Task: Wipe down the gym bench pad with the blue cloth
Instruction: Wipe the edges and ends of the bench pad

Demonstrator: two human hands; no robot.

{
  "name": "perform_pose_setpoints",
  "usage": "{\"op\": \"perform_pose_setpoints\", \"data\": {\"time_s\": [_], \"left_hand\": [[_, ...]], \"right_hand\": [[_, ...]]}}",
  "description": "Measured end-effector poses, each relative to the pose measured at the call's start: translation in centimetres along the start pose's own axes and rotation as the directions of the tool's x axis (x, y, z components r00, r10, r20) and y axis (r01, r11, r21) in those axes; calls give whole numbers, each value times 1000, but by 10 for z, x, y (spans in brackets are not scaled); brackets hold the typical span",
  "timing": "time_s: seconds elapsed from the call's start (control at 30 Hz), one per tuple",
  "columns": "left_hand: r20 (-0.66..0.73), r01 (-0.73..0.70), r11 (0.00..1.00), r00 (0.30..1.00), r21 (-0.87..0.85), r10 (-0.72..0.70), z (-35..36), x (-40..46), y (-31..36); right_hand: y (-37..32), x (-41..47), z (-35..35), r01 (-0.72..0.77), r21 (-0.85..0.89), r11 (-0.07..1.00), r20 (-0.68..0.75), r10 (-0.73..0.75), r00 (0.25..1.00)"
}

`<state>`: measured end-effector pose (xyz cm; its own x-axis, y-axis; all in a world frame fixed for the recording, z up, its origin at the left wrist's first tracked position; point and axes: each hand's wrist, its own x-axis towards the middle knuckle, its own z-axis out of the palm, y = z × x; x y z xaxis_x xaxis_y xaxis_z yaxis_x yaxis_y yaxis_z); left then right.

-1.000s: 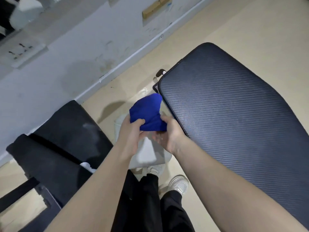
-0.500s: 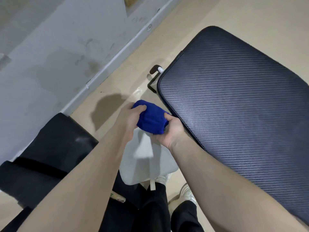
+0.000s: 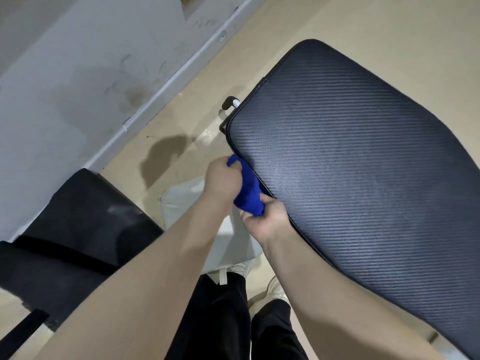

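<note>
So compared with a second ago, the blue cloth (image 3: pixel 248 192) has gone from a loose, half-open flap held up in front of the body to a tight wad, and both hands have drifted over so the bundle now sits right at the near edge of the gym bench pad (image 3: pixel 358 178). The view has swung a bit too, so more of the pad's far end shows.

Right now the left hand (image 3: pixel 220 179) has its fingers curled over the upper end of the cloth, and the right hand (image 3: pixel 263 220) pinches the lower end from below. Both are gripping it, nothing let go. The cloth looks like it's touching or just beside the pad's piped edge, but I honestly can't tell if it's pressing on the surface yet.

My read: this is still the prep bit, bunching the cloth into a wiping pad, and the actual wiping hasn't started. The whole textured top looks untouched, though I can't judge dirt from here.

Next move probably wants one hand to take over the wad, flatten it a bit for more contact, then push it up onto the top and sweep along the length in overlapping passes. Pale floor (image 3: pixel 376 24) and a grey wall (image 3: pixel 78 74) behind, black trousers (image 3: pixel 220 320) below.
</note>
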<state>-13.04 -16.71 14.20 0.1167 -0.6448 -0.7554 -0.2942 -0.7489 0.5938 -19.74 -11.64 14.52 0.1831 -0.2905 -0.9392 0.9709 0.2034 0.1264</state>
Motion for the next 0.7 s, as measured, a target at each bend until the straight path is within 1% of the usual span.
{"op": "perform_pose_setpoints", "data": {"time_s": [0.07,0.13,0.2,0.3,0.37,0.47,0.53,0.6,0.63,0.7], "left_hand": [[-114,70,990,990,-122,-84,-8,12,18],[-134,107,969,981,-223,-139,-15,21,35],[-145,79,971,983,-225,-114,-13,21,41],[-201,-30,992,980,-121,5,-1,13,29],[-186,-48,994,982,-93,30,10,3,13],[-113,71,996,991,-49,-77,38,-22,-23],[-25,117,992,993,-54,-118,64,-47,-50],[33,154,987,988,-55,-152,89,-70,-75],[45,169,985,985,-39,-167,98,-79,-83],[28,178,983,984,-34,-177,108,-89,-87]], "right_hand": [[-2,4,19,-34,0,999,35,34,999],[-2,4,37,-50,22,999,95,48,994],[-2,-1,40,-54,43,998,105,49,993],[-5,-7,20,-20,35,999,120,16,993],[-9,-10,1,-6,16,1000,77,4,997],[-25,-21,-42,-13,4,1000,-50,13,999],[-41,-35,-78,-7,-26,1000,-151,3,989],[-57,-52,-112,-6,-46,999,-223,-5,975],[-64,-60,-125,-13,-59,998,-249,-2,969],[-72,-71,-134,-33,-64,997,-241,17,970]]}}
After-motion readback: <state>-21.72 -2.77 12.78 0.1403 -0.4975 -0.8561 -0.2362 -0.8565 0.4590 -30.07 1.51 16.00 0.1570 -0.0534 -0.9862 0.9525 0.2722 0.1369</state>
